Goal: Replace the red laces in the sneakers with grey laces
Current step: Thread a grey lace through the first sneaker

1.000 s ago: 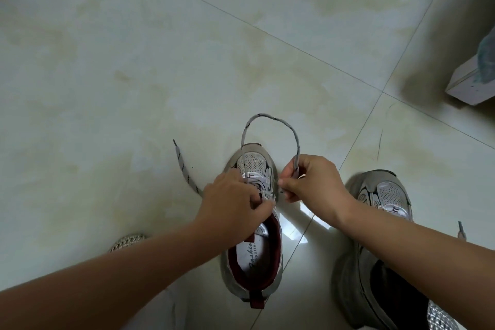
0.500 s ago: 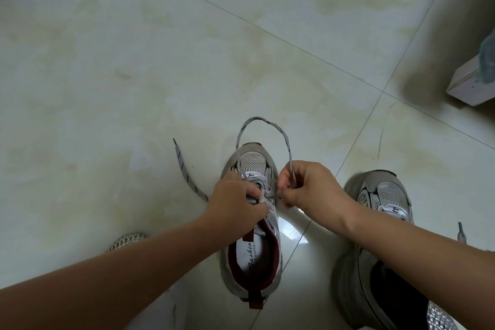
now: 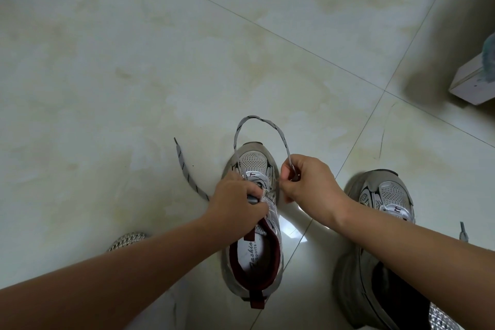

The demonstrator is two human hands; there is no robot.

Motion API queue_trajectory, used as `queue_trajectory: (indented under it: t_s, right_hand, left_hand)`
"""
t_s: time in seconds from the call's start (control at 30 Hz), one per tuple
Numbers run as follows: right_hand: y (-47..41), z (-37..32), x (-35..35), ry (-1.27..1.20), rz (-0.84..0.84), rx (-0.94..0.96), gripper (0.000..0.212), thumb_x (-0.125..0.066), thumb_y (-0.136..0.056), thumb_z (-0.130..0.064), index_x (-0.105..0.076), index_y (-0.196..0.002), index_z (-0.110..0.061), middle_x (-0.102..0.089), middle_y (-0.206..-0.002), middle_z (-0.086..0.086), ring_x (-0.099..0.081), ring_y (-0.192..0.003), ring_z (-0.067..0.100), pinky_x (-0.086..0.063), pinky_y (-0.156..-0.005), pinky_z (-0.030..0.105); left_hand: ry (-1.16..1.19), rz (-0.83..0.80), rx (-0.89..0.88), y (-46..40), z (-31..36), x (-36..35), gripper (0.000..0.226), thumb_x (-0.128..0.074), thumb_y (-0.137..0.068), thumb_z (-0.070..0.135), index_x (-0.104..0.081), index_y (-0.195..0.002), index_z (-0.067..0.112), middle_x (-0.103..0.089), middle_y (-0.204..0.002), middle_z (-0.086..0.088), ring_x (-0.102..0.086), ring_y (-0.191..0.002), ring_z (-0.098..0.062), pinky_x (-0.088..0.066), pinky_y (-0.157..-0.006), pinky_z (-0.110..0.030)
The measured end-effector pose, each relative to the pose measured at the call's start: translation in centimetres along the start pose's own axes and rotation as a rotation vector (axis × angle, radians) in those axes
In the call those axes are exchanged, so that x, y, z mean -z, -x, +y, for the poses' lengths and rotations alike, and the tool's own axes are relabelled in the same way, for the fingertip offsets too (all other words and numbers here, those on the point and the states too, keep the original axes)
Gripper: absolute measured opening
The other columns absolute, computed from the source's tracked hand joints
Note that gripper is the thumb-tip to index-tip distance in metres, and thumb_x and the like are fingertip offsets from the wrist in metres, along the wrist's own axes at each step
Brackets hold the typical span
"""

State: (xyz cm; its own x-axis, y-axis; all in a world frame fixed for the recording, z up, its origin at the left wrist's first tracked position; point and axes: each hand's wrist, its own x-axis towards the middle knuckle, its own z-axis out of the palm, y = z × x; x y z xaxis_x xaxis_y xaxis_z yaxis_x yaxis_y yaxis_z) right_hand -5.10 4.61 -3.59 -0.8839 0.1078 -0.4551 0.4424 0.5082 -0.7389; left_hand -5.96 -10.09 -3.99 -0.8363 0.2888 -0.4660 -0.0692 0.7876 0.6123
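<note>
We are mid-lacing the shoe on the floor: our left hand pinches the grey lace at the eyelets, our right hand grips its looped end. Upper eyelets look unlaced.

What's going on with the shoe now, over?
Left hand grips lace at the eyelets. Right hand pinches the grey lace end, loop arcing over the toe. Shoe part-laced. Nothing in the way.
</note>
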Motion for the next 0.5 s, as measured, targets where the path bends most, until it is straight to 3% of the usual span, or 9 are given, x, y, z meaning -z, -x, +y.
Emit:
queue_trajectory:
  t_s: [0.1,0.27,0.37,0.5]
  right_hand:
    - [0.28,0.05,0.05,-0.018,-0.044,-0.002,0.01,-0.049,-0.076,0.008,-0.054,-0.074,0.0,-0.058,-0.062,0.012,-0.058,-0.055,0.02,-0.053,-0.064,0.034]
    - [0.32,0.19,-0.13,-0.02,-0.075,0.041,0.019,-0.054,-0.075,0.007,-0.056,-0.069,-0.011,-0.058,-0.066,0.004,-0.054,-0.062,0.016,-0.05,-0.065,0.026]
    - [0.35,0.45,-0.37,0.006,-0.073,0.063,0.016,-0.059,-0.072,0.008,-0.059,-0.067,-0.007,-0.057,-0.065,0.002,-0.047,-0.061,0.01,-0.041,-0.059,0.017]
    - [0.33,0.7,-0.46,0.046,-0.061,0.069,0.01,-0.06,-0.073,0.004,-0.057,-0.067,-0.004,-0.057,-0.065,0.004,-0.046,-0.06,0.012,-0.042,-0.06,0.025]
  left_hand:
    - [0.007,-0.001,0.007,-0.03,0.0,-0.01,0.023,-0.064,-0.081,0.017,-0.067,-0.103,0.013,-0.039,-0.1,0.0,-0.046,-0.099,-0.016,-0.044,-0.089,-0.025]
    - [-0.001,0.007,-0.003,-0.08,-0.07,-0.05,0.023,-0.064,-0.081,0.019,-0.068,-0.103,0.013,-0.039,-0.099,0.0,-0.046,-0.1,-0.016,-0.042,-0.088,-0.024]
    - [0.004,0.009,-0.007,-0.01,-0.1,-0.13,0.022,-0.064,-0.081,0.019,-0.068,-0.102,0.013,-0.039,-0.098,0.0,-0.047,-0.1,-0.017,-0.043,-0.089,-0.025]
    - [0.006,0.011,-0.014,0.06,-0.12,-0.13,0.021,-0.064,-0.081,0.018,-0.069,-0.1,0.013,-0.038,-0.095,0.001,-0.047,-0.1,-0.017,-0.042,-0.09,-0.026]
